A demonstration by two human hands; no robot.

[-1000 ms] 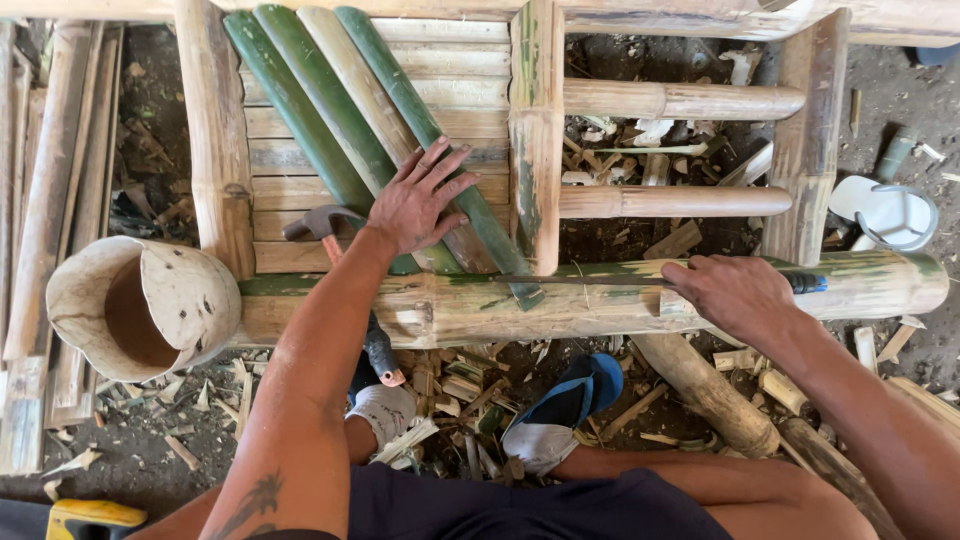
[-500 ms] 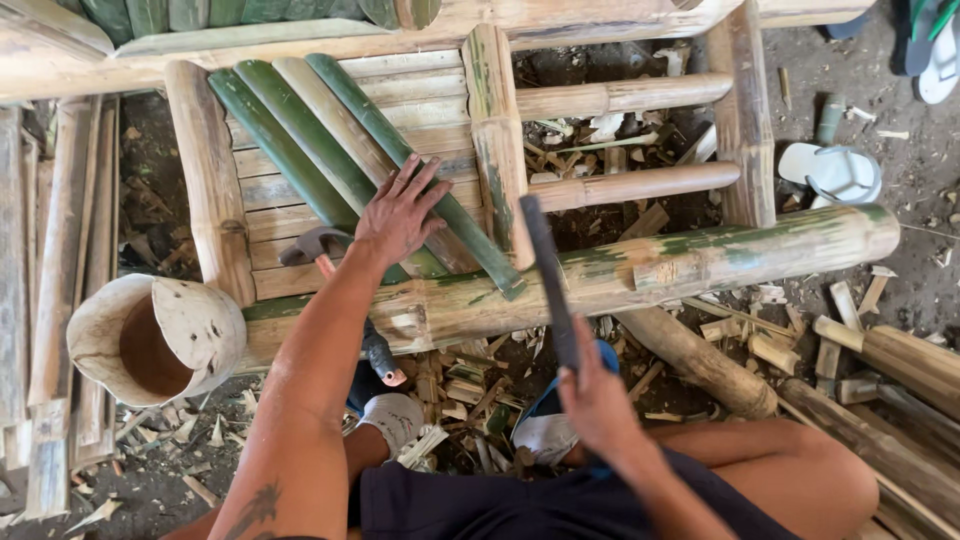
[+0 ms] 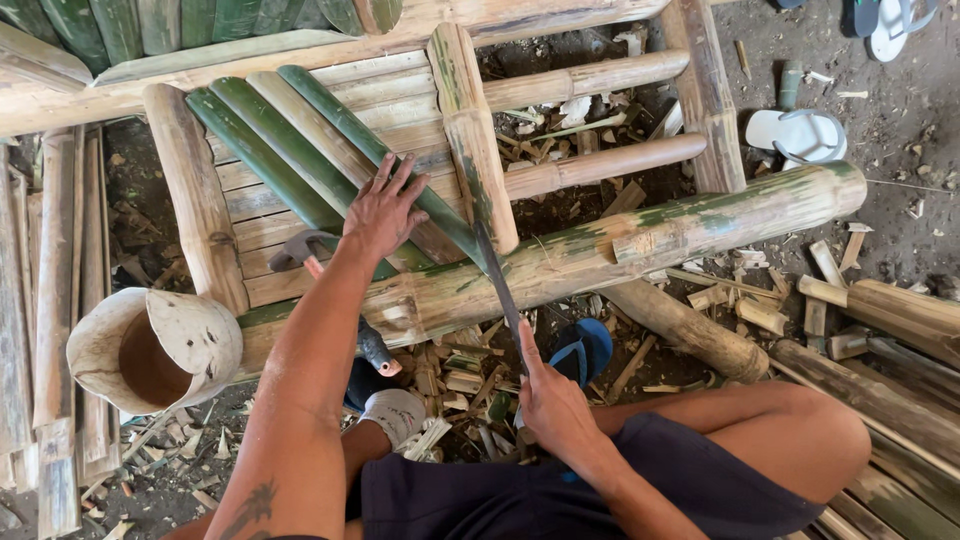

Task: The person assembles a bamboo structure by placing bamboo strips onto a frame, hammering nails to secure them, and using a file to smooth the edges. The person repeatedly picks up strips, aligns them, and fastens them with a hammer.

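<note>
My left hand [image 3: 382, 207] lies flat, fingers spread, on green split bamboo slats [image 3: 300, 140] laid across a bamboo frame [image 3: 200, 200]. My right hand [image 3: 553, 405] grips the handle of a long dark blade [image 3: 497, 280], index finger along its back. The blade's tip rests against a thick bamboo pole [image 3: 620, 245] that lies across the frame, next to an upright post [image 3: 470, 130]. A hammer [image 3: 305, 250] rests on the slats just beside my left wrist.
A cut bamboo cup [image 3: 150, 350] stands at the left. Bamboo offcuts and chips [image 3: 760, 300] litter the ground. A blue sandal [image 3: 585, 350] lies under the pole, a white sandal [image 3: 800, 135] at the upper right. My bent knee [image 3: 800, 430] is at the right.
My right hand left the thick pole, took up the blade and brought it down onto the pole. My left hand has stayed on the slats. The view shifted.
</note>
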